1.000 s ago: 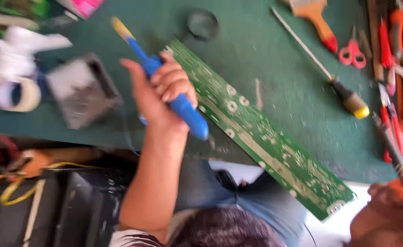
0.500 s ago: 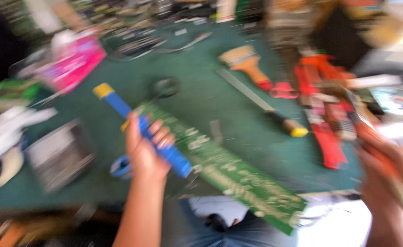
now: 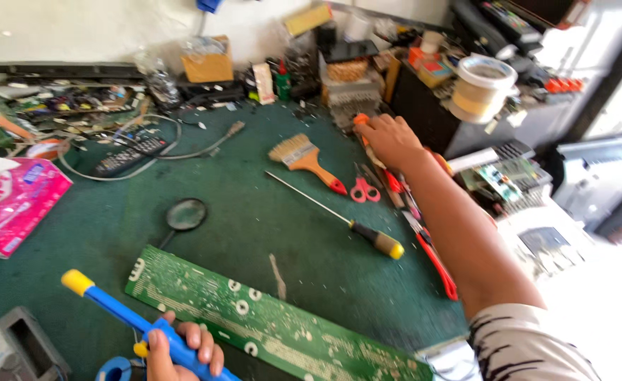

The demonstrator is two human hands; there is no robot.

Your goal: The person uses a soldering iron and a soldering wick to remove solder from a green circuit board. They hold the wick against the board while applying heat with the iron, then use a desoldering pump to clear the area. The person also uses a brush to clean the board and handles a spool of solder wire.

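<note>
My left hand (image 3: 182, 351) is at the bottom edge, closed around a blue suction pump with a yellow tip (image 3: 106, 305). The pump lies just in front of a long green circuit board (image 3: 268, 321) that sits flat on the green mat. My right hand (image 3: 390, 139) is stretched out to the far right of the bench. Its fingers curl over an orange-handled tool (image 3: 360, 121) beside a row of red-handled tools (image 3: 396, 187).
On the mat lie a black-and-yellow screwdriver (image 3: 367, 236), a paintbrush (image 3: 304, 159), red scissors (image 3: 364, 189), a red utility knife (image 3: 438, 262) and a magnifier (image 3: 185, 214). A pink tissue pack (image 3: 14, 201) is at the left. Cables, a remote (image 3: 127, 156) and boxes crowd the back, and a tape roll (image 3: 480, 85) stands at the right.
The view has swung up and steadied. My right hand has gone from the near right edge out to the far tool row. My left hand still holds the pump, now lower in view.
</note>
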